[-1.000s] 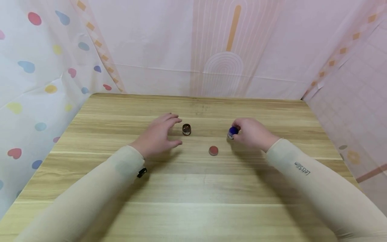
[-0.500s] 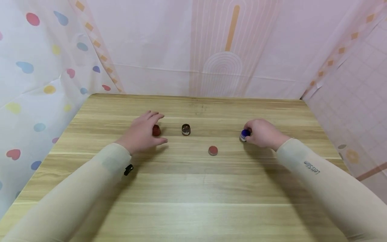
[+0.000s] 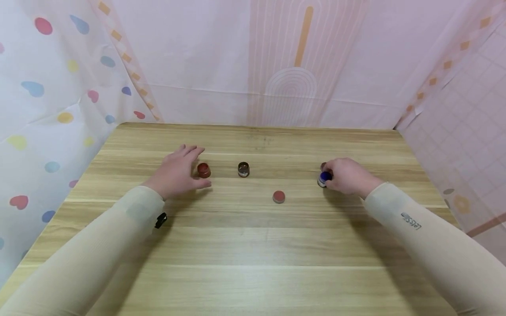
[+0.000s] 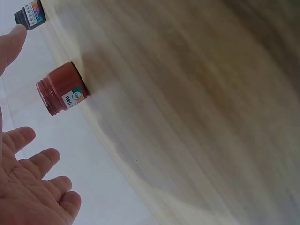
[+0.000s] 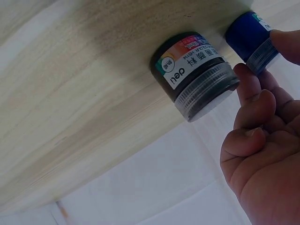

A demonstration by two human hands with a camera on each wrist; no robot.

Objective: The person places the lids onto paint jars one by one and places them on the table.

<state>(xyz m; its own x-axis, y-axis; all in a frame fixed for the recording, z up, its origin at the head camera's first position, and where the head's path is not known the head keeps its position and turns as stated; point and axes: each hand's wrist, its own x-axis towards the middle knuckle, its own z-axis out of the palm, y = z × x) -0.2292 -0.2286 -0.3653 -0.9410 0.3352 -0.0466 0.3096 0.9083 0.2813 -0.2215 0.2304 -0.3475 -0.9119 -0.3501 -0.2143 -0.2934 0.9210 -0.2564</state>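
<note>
My right hand (image 3: 348,175) pinches the ribbed lid of a small blue paint jar (image 3: 324,177) between thumb and finger, its other fingers curled, at the right of the table. Close to these fingers, a dark paint jar (image 5: 190,70) with a clear ribbed lid shows its label in the right wrist view; the hand mostly covers it from above. My left hand (image 3: 174,173) is spread, thumb and fingers apart, around the left side of a lidless red paint jar (image 4: 68,89) and holds nothing. In the head view, the red jar's open mouth (image 3: 203,169) faces up.
A lidless dark brown jar (image 3: 243,170) stands between the hands. Nearer me lies a small round reddish disc (image 3: 279,197) like a jar lid. A black clip-like piece (image 3: 160,220) shows at my left sleeve. Patterned cloth (image 3: 197,105) hangs behind the wooden table (image 3: 253,245).
My right hand has moved right with the blue jar, and the dark jar behind it now shows. My left hand has moved left, uncovering the red jar, which stays put over the last half second.
</note>
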